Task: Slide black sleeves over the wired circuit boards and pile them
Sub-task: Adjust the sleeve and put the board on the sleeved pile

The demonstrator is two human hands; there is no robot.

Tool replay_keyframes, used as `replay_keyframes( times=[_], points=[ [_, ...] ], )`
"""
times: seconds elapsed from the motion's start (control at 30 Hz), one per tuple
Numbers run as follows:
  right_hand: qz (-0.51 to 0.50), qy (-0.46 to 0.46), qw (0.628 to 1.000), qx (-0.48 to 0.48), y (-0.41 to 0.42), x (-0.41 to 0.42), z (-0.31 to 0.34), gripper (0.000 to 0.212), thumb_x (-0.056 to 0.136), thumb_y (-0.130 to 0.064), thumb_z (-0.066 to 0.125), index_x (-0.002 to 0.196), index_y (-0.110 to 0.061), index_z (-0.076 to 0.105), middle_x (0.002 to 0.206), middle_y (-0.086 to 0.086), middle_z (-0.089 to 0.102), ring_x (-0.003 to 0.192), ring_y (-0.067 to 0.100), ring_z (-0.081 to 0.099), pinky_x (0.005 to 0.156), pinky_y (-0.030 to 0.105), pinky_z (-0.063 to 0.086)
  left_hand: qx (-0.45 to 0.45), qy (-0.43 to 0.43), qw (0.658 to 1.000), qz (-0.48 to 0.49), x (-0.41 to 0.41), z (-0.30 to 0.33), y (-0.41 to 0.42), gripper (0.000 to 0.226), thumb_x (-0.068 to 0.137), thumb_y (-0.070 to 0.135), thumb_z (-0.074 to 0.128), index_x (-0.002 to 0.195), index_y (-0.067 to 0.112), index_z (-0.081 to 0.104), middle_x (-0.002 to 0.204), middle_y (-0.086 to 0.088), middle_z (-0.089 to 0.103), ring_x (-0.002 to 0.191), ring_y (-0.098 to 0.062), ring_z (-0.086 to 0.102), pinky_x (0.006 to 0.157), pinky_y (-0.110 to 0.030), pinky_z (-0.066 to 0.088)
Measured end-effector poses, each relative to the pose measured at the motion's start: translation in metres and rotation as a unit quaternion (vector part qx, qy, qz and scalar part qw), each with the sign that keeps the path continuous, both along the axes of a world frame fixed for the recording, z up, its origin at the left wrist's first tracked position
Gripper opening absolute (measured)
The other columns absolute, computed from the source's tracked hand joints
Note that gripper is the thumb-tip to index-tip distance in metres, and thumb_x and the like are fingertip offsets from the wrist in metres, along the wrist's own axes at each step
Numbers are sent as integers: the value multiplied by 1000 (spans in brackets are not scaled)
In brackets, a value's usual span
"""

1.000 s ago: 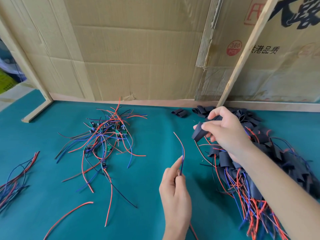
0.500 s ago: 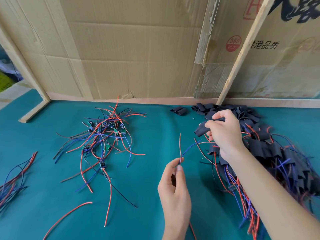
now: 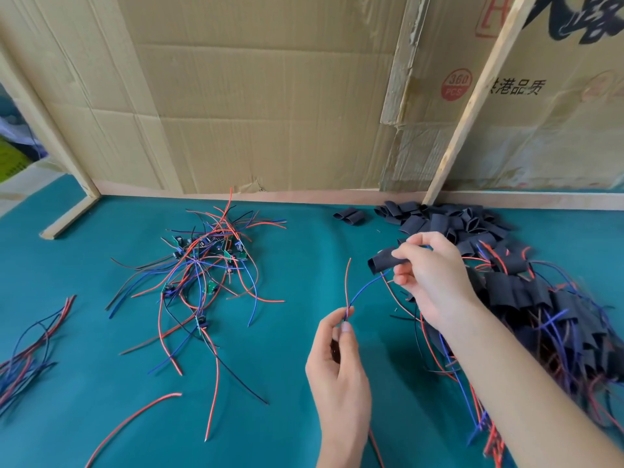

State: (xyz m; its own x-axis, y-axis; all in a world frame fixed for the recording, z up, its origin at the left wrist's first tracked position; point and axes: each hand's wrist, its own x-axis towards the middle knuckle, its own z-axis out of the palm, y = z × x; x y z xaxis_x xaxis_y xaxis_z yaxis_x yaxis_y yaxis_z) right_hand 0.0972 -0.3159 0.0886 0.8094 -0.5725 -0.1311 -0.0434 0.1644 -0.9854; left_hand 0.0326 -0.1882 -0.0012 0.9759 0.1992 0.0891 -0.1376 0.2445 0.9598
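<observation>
At six o'clock the left hand [image 3: 337, 352] pinches red and blue wires [image 3: 347, 298]; at one o'clock the right hand [image 3: 429, 275] grips a black sleeve [image 3: 383, 263] — its mouth should meet the wire tips squarely. Beyond, cardboard [image 3: 270, 96] reads "360 PCS".

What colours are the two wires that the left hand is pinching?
One red, one blue wires, pinched by the left hand; seen in the head view.
</observation>
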Motion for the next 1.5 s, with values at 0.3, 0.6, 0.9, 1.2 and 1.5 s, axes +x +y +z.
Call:
replay_keyframes(
  times=[0.3,0.6,0.9,1.2,1.5],
  points=[
    [-64,-47,997,-18,-8,-12,5,24,91,11,56,98,-11,49,78,13,55,43,13,49,41,23,41,-8,2,1000,3,0,1,0,35,104,5,53,98,33,73,69,11,39,63,-8,36,58,-18,33],
    [-38,-43,998,-7,3,-17,1,24,91,12,55,97,-11,49,70,9,54,46,16,48,42,25,40,2,1,1000,0,0,1,0,36,104,6,53,96,35,73,68,11,38,63,-9,35,59,-19,32],
    [-16,-29,999,-6,7,-5,7,22,92,9,59,98,-11,52,80,15,57,46,14,52,46,26,45,18,-3,1000,-9,-1,0,0,29,102,5,56,95,23,77,68,14,45,65,-9,40,62,-19,36],
    [-11,0,998,-59,-3,-2,9,20,92,6,60,102,-10,54,77,13,62,43,11,56,46,24,47,20,0,1000,-5,0,-1,-1,27,102,3,57,94,20,77,68,15,48,64,-9,40,61,-17,34],
    [126,21,980,-154,-1,-8,4,28,86,-3,66,106,-17,51,57,4,63,46,17,54,43,26,43,33,2,999,-7,0,0,0,25,101,3,58,92,19,76,66,16,46,61,-7,38,58,-16,33]
  ],
)
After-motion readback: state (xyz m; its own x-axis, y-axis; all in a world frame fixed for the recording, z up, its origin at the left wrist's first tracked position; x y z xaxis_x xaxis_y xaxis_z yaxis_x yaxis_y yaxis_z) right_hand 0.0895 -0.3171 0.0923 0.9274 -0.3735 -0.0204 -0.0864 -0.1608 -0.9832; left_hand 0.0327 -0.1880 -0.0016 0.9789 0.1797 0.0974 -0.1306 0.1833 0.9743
